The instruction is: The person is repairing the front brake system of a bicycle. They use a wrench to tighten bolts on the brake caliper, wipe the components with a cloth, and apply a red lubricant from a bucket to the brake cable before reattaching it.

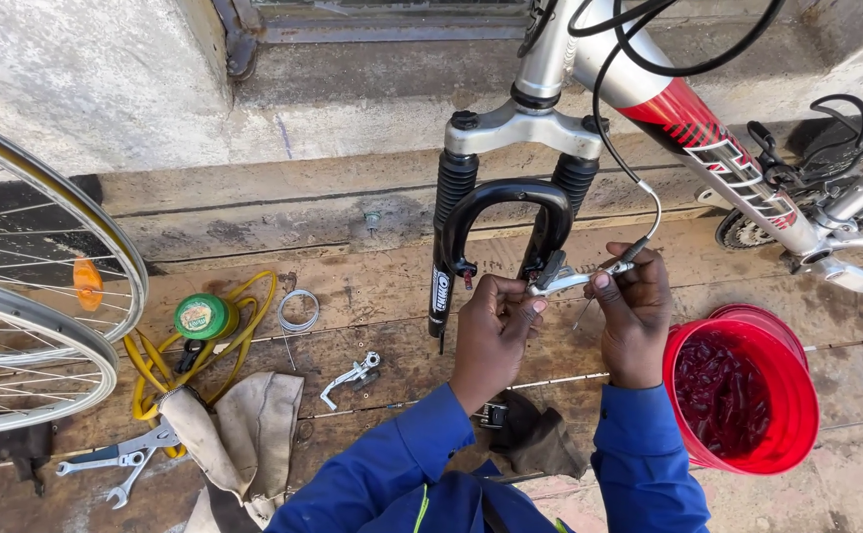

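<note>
A silver and red bicycle frame (pixel 708 148) stands with its black suspension fork (pixel 456 217) pointing down at the wooden boards. My left hand (pixel 491 331) pinches a silver brake arm (pixel 553 278) mounted on the right fork leg. My right hand (pixel 631 311) grips the metal end of the black brake cable (pixel 639 247) just beside that arm, thumb on top. Both sleeves are blue.
A red bucket (pixel 787 395) with dark red contents stands right of my right arm. Two bare wheel rims (pixel 46 326) lie at left. A loose brake arm (pixel 351 378), a wire coil (pixel 298 309), a green tin (pixel 201 317), yellow hose, wrenches (pixel 116 464) and cloth lie on the boards.
</note>
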